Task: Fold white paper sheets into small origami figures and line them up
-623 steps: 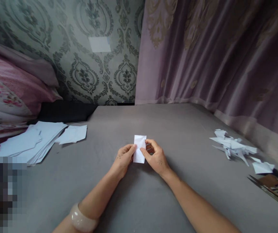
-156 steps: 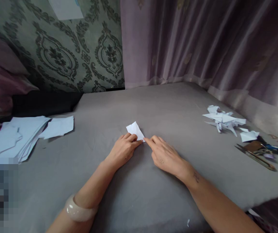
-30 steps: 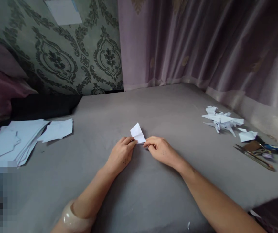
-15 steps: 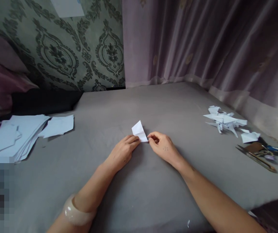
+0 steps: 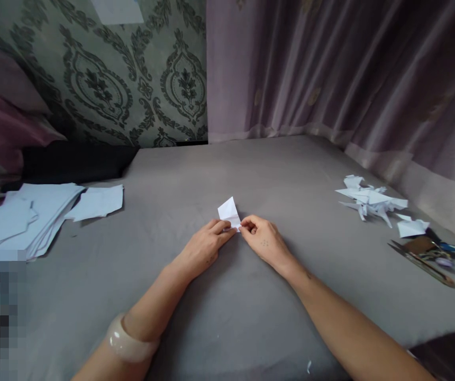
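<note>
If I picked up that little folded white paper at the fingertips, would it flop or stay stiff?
The folded white paper would probably be stiffer than one sheet from the stack of paper, since it looks folded over. It should be very light, being small and thin. It likely wouldn't roll, because its edges look straight and its corner pointed.

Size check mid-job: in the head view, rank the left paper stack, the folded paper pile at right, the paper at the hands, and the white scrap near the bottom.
Largest to smallest:
1. Paper stack, cut off at the edge
2. Folded paper pile
3. Center paper, partly covered
4. White scrap
</note>
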`<state>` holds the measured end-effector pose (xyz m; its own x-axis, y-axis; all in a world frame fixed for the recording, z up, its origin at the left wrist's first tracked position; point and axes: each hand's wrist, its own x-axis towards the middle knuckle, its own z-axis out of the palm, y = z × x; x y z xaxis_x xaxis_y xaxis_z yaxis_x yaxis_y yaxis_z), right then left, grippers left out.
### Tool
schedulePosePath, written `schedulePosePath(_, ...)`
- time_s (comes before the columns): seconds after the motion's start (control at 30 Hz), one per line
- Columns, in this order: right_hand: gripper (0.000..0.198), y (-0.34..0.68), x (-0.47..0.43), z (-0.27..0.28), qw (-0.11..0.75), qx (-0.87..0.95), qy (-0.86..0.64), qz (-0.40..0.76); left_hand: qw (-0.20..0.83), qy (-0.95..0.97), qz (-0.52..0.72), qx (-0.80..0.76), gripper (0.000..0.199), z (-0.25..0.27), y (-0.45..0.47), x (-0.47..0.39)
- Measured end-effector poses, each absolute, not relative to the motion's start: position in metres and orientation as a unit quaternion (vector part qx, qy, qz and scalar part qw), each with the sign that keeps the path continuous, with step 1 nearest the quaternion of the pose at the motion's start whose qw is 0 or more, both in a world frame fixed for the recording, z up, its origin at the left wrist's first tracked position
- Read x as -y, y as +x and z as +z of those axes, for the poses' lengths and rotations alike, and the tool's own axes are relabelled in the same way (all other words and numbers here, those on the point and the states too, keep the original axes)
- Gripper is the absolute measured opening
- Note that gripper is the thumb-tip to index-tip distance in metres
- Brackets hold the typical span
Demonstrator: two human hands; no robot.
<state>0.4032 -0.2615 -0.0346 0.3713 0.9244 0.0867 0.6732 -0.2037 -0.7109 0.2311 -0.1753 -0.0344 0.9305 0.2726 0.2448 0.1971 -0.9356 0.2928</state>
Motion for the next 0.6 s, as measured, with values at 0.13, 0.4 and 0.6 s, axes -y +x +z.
schedulePosePath(0.13, 0.015, 0.406, 0.267, -0.031, 0.324, 0.563, -0.745, 0.151, 0.120, 0.977, 0.131, -0.116, 0.054, -0.032, 0.230, 0.176)
schedulePosePath(0.4, 0.039, 0.393, 0.284, -0.017, 0.174, 0.681, -0.708, 0.074, 0.118, 0.975, 0.100, -0.158, 0.044, -0.027, 0.230, 0.181)
schedulePosePath(0.6, 0.036, 0.387, 0.289, -0.005, 0.083, 0.695, -0.713, 0.024, 0.125, 0.967, 0.103, -0.196, 0.041, -0.024, 0.228, 0.185)
